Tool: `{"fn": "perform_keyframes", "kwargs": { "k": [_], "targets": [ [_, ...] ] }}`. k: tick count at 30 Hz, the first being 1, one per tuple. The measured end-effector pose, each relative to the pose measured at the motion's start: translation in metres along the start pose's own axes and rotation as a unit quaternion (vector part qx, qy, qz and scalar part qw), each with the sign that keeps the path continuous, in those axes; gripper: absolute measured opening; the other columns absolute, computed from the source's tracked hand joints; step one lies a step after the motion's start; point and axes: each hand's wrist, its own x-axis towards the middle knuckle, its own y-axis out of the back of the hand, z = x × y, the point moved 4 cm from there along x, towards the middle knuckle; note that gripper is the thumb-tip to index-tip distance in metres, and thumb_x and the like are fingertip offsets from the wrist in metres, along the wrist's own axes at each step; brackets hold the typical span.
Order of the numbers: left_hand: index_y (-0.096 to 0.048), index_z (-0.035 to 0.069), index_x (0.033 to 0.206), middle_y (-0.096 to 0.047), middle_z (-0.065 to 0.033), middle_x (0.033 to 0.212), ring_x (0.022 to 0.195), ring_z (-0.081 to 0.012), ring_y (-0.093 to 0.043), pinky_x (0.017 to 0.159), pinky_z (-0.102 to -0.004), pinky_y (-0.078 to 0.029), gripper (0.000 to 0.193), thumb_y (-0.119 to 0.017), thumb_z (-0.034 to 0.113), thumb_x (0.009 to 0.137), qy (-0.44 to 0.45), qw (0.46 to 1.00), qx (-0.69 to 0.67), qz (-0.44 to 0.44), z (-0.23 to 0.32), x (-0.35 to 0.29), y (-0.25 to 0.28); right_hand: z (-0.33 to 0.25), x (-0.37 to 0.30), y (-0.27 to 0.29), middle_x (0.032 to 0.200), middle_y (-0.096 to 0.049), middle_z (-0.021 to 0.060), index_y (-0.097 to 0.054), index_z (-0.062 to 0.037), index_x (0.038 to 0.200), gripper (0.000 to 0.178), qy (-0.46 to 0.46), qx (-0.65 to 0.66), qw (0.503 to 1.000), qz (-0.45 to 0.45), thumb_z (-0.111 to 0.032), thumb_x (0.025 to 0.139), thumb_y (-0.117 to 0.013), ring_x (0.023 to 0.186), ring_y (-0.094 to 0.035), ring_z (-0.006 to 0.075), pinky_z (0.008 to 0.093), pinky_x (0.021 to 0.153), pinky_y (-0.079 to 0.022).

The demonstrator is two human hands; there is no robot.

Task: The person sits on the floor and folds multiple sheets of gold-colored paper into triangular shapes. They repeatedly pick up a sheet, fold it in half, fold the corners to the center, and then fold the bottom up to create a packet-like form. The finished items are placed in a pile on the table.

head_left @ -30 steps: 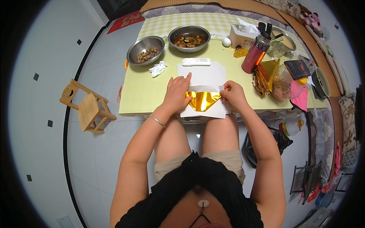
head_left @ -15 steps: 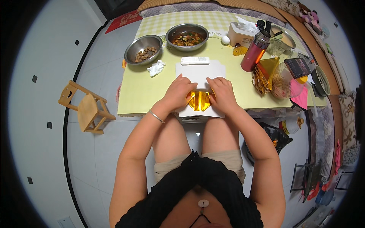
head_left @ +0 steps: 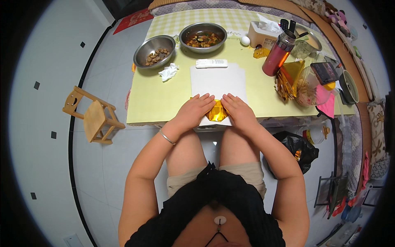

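A small sheet of shiny gold paper [head_left: 217,113] lies on a white sheet [head_left: 217,80] at the near edge of the yellow-green table [head_left: 154,101]. My left hand [head_left: 193,112] presses flat on the gold paper's left side. My right hand [head_left: 238,111] presses on its right side. The two hands nearly touch, and only a small wedge of gold shows between them. A thin bracelet [head_left: 166,137] circles my left wrist.
Behind the white sheet lie a white remote [head_left: 211,63] and a crumpled tissue [head_left: 168,72]. Two steel bowls of food [head_left: 154,49] [head_left: 203,37] stand further back. A red bottle [head_left: 277,55], gold paper bundles [head_left: 288,80] and a clear jar [head_left: 307,87] crowd the right. A wooden stool [head_left: 91,115] stands left; a black bag [head_left: 296,149] sits below right.
My hands have drawn together over the gold paper, which was spread wider between them a second ago. It now shows as a much smaller, folded patch.
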Motion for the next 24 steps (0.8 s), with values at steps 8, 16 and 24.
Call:
{"fn": "perform_keyframes", "kwargs": {
  "k": [8, 16, 24],
  "targets": [
    [-0.043, 0.008, 0.151, -0.033, -0.0141, 0.162, 0.150, -0.0356, -0.029, 0.122, -0.0517, -0.022, 0.064, -0.052, 0.045, 0.099, 0.033, 0.998, -0.003, -0.046, -0.001, -0.031, 0.011, -0.002, -0.020, 0.015, 0.160, -0.037, 0.0148, -0.040, -0.0066, 0.153, 0.063, -0.042, -0.011, 0.996, -0.075, -0.033, 0.098, -0.057, 0.149, -0.032, 0.0313, 0.0486, 0.123, -0.022],
    [-0.046, 0.012, 0.150, -0.041, -0.0177, 0.157, 0.147, -0.0377, -0.034, 0.119, -0.0612, -0.020, 0.062, -0.053, 0.045, 0.099, 0.081, 0.997, 0.005, -0.016, 0.004, -0.025, 0.013, -0.006, -0.010, 0.009, 0.154, -0.046, 0.0160, -0.053, -0.0053, 0.143, 0.053, -0.124, 0.047, 0.991, -0.020, -0.032, 0.097, -0.058, 0.146, -0.038, 0.0339, 0.0582, 0.120, -0.021],
    [-0.064, 0.003, 0.131, -0.056, -0.0203, 0.143, 0.136, -0.0383, -0.050, 0.115, -0.0537, -0.035, 0.041, -0.061, 0.024, 0.096, 0.139, 0.983, 0.019, 0.121, -0.005, 0.005, -0.002, 0.005, 0.019, -0.010, 0.150, -0.049, 0.0210, -0.054, 0.0027, 0.138, 0.053, -0.130, -0.037, 0.991, 0.024, -0.026, 0.094, -0.063, 0.141, -0.043, 0.0369, 0.0527, 0.120, -0.027]
  ]
}}
